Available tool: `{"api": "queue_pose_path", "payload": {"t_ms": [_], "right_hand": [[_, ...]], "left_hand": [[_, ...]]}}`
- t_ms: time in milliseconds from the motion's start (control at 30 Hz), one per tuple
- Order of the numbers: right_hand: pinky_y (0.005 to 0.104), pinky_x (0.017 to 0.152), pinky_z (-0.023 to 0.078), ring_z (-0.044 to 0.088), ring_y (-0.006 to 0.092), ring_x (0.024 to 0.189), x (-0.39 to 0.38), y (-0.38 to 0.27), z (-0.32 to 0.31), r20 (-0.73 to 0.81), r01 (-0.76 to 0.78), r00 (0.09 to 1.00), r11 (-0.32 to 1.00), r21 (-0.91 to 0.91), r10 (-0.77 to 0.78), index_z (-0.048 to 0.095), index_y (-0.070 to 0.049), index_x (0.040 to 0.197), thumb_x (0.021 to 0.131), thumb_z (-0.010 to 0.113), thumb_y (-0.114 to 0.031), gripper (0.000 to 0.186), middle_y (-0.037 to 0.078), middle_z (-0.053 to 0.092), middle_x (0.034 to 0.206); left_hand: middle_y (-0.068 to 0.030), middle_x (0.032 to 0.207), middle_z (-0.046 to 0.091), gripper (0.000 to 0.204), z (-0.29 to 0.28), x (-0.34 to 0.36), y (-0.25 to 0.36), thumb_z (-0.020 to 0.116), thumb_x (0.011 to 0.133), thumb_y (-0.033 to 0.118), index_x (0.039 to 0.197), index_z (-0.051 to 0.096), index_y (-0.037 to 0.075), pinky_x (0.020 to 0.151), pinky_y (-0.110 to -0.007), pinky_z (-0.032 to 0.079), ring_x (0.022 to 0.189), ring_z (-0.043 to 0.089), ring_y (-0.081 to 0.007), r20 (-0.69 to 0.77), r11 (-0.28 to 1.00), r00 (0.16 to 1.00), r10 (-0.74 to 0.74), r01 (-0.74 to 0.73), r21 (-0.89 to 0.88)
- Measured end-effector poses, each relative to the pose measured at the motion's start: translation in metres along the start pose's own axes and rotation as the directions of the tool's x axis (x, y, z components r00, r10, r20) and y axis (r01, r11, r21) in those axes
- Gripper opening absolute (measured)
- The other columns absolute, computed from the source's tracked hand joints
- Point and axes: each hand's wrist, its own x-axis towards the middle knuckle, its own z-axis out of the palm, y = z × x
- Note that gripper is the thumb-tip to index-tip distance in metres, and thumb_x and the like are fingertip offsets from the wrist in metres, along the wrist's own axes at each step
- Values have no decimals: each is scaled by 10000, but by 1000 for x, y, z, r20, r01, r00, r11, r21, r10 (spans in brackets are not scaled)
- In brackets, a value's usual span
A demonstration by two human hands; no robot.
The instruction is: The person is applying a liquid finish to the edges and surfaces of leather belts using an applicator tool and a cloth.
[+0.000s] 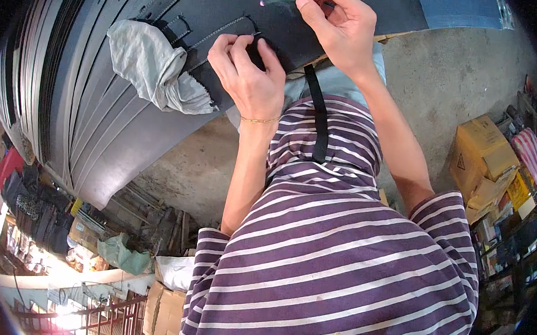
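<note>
My left hand (pixel 250 76) rests on a dark work surface (pixel 379 10), fingers curled and thumb bent in. Under its fingertips lies the end of a black strap (pixel 218 36) with pale stitching along its edge. The exact hold is partly hidden by the fingers. Higher up and to the right, my right hand (pixel 340 29) pinches a slim greenish stick (pixel 281 1) between thumb and fingers. Its pale pinkish tip points left, above the strap's end; the stick is blurred, so its kind is unclear. Beside my left hand lies a crumpled grey-white cloth (pixel 154 66).
Several more dark straps (pixel 93 93) fan out on the left, some with stitched ends. A blue sheet (pixel 460 10) lies at the far right of the surface. Cardboard boxes (pixel 484 151) and clutter stand on the concrete floor (pixel 433 85) to the right. A black band (pixel 317 115) hangs before my body.
</note>
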Motion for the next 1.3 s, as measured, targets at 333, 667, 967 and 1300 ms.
{"api": "queue_pose_path", "payload": {"t_ms": [333, 667, 967, 1300], "right_hand": [[188, 664, 439, 570, 53, 774, 0, 7, 0, -30, -9, 999, 999, 53, 10, 673, 50, 1012, 914, 620, 86, 117, 12, 605, 888], [185, 647, 443, 556, 36, 724, 3, 1, 3, -67, -62, 996, 996, 61, 66, 677, 46, 993, 917, 634, 61, 88, -18, 618, 848], [183, 629, 442, 545, 17, 722, 0, -1, -1, -45, -29, 999, 1000, -1, 29, 730, -13, 1044, 932, 680, -60, 132, -35, 642, 823], [189, 575, 423, 531, 9, 658, -1, 3, -1, -38, -25, 999, 999, -21, 24, 732, -6, 998, 917, 685, -71, 114, -36, 618, 763]], "left_hand": [[-161, 932, 614, 247, -6, 23, 14, 788, 795, 197, 849, 643, 5, 787, -445, 487, 894, 612, -365, 87, 967, 993, -82, 58, 247], [-150, 955, 587, 182, -21, 38, 10, 696, 821, 113, 954, 637, 4, 717, -436, 532, 863, 605, -347, 328, 930, 931, 158, -252, 267], [-136, 915, 564, 131, -35, 52, 9, 652, 765, 31, 875, 596, -10, 556, -390, 589, 808, 680, -288, 629, 796, 730, 267, -535, 283], [-155, 922, 600, 82, -22, 34, -2, 630, 855, 42, 919, 644, -7, 680, -427, 538, 782, 649, -345, 381, 912, 902, 202, -315, 262]]}}
